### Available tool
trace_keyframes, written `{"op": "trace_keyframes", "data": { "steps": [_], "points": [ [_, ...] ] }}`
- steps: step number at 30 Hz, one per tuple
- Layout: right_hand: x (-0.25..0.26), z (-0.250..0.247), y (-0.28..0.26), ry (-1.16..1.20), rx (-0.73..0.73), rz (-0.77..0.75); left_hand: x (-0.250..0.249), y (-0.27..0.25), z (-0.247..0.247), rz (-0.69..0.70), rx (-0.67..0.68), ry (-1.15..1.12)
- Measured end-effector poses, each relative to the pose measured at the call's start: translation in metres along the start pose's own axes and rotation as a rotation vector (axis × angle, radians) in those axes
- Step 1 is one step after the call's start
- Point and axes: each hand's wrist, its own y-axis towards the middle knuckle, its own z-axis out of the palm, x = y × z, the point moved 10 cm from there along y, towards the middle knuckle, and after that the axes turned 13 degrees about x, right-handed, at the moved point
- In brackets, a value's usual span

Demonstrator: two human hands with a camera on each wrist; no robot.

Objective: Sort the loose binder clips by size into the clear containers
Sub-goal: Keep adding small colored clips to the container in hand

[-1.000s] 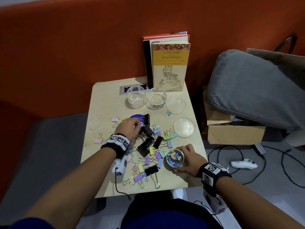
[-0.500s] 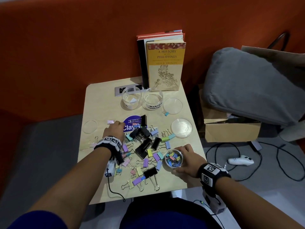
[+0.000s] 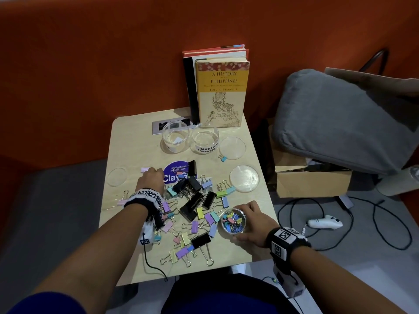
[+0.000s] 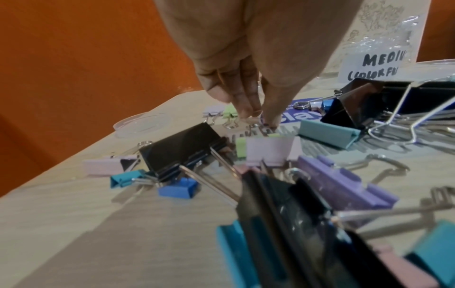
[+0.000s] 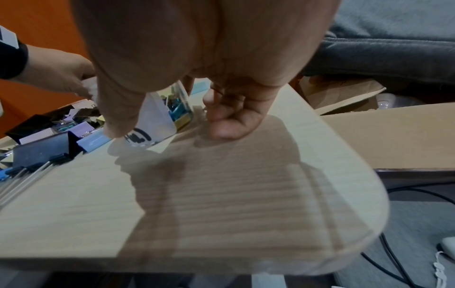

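Your right hand (image 3: 251, 223) is curled round a clear container (image 3: 233, 220) at the near right of the table (image 3: 133, 143), thumb on the near wall and fingers behind it; the tub stands upright, heaped with small coloured clips. Your left hand (image 3: 151, 180) reaches across the pile, fingertips (image 4: 248, 112) pointing down onto the wire handles of a green clip (image 4: 230, 111) beside a lilac clip (image 4: 214, 110); you cannot tell whether they have closed on it yet. The loose binder clips (image 3: 195, 207) lie scattered between your hands, long axes pointing every way, too tangled to count. At the far edge two more clear containers stand upright: one unlabelled (image 3: 175, 136), one marked "Medium" (image 3: 205, 138). Three clear lids (image 3: 244, 177) lie flat, one left and two right.
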Motion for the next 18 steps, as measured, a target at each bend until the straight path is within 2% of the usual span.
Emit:
{"op": "trace_keyframes", "data": {
  "steps": [4,7,9,13,16,18],
  "points": [
    [0.0,0.001,0.001,0.007,0.006,-0.015,-0.005,-0.009,-0.008,0.019,-0.012,-0.03],
    [-0.001,0.001,0.001,0.007,0.004,-0.019,-0.003,-0.017,-0.029,0.048,-0.119,-0.334],
    [0.0,0.001,0.001,0.004,-0.001,-0.022,-0.024,-0.029,-0.044,0.184,-0.164,-0.477],
    [0.001,0.0,-0.001,0.002,-0.002,-0.019,-0.109,-0.071,-0.041,0.514,-0.065,-0.448],
    [0.0,0.001,-0.001,-0.007,-0.006,-0.012,-0.158,-0.1,-0.013,0.644,0.06,-0.338],
    [0.0,0.001,-0.001,-0.014,-0.007,-0.007,-0.177,-0.115,0.003,0.691,0.095,-0.305]
  ]
}}
